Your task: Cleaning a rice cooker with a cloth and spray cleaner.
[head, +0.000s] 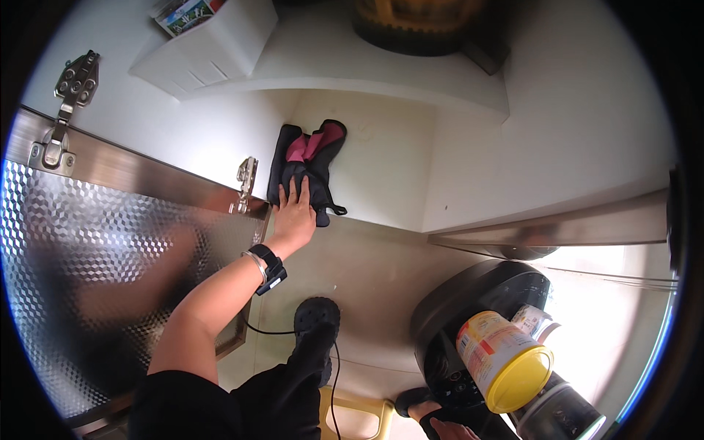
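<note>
My left hand lies palm down, fingers spread, on a folded black fabric item with pink lining and a small loop. The item rests at the left front of the pale cabinet floor, against the side wall. Its exact kind is not clear, and my hand hides part of it. A black band and a silver bangle circle my left wrist. At the bottom edge, my right hand shows only in part, close to my dark-clothed leg; its fingers are not clear enough to read.
A hinged cabinet door with a patterned metallic panel stands open at left. Overhead, a shelf carries a white bin. To the right, a black appliance is beside a yellow-lidded can. A yellow stool and cable are below.
</note>
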{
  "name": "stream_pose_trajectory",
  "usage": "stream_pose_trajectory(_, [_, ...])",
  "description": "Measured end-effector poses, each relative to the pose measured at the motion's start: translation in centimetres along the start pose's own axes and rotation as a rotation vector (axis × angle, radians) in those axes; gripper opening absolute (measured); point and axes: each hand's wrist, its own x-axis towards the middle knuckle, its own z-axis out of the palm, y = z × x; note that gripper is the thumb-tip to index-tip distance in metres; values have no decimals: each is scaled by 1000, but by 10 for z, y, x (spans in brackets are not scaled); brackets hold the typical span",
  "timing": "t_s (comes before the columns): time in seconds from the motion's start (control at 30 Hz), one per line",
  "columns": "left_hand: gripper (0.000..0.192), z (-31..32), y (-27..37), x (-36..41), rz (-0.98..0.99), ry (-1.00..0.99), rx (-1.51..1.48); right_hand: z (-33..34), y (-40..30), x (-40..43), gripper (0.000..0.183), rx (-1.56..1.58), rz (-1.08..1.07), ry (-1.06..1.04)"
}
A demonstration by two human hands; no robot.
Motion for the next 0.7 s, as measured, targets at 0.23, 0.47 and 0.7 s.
stream_pose_trajectory(0.23, [64, -3, 17, 43, -64, -9, 167, 2, 3, 8, 56, 73, 18, 24])
stream_pose_trajectory(0.47, [65, -12, 31, 135, -148, -28, 20, 5, -2, 21, 56, 30, 76, -88])
stream_pose_trajectory(0.7, [62, -1, 127, 131, 189, -90, 135, 7, -4, 29, 57, 42, 111, -79])
